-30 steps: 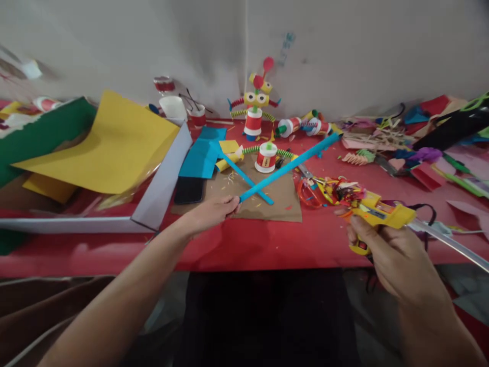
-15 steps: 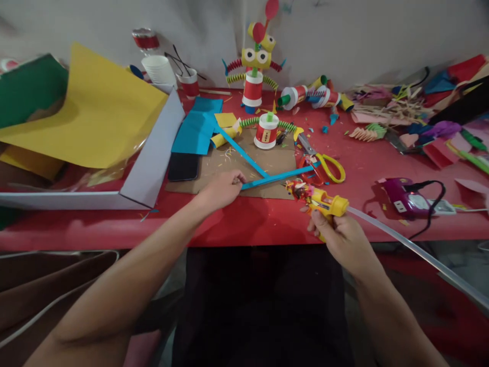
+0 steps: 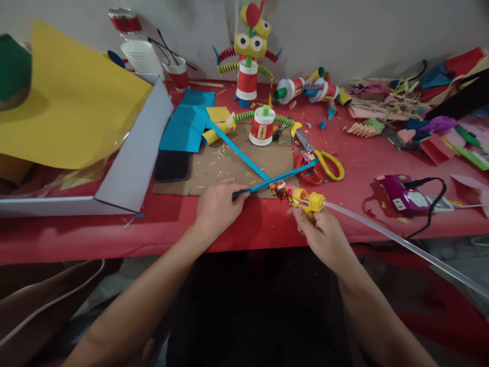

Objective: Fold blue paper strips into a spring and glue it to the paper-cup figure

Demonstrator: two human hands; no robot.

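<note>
Two blue paper strips (image 3: 244,155) cross over the cardboard sheet (image 3: 206,173). My left hand (image 3: 219,206) is closed, pinching the near end of the lower strip between thumb and fingers. My right hand (image 3: 324,232) is wrapped round a yellow hot glue gun (image 3: 305,200), with a long clear glue stick (image 3: 382,229) out of its back. The gun's nozzle, crusted with glue and paper bits, is at the strips near their crossing; whether it touches them I cannot tell. Beyond stands a red-and-white paper cup figure (image 3: 262,127) with green folded arms.
Scissors (image 3: 330,164) lie right of the cardboard. Blue paper (image 3: 187,122) and a phone (image 3: 172,166) lie left, beside a white box (image 3: 130,153). A taller cup figure (image 3: 247,84) stands behind. A purple power adapter (image 3: 408,196) with a cord sits right, below paper scraps (image 3: 382,102).
The glue gun in my right hand has moved left, bringing its nozzle to the strips' crossing. My left hand has shifted slightly, still holding the strip's end. The view has turned a little.
</note>
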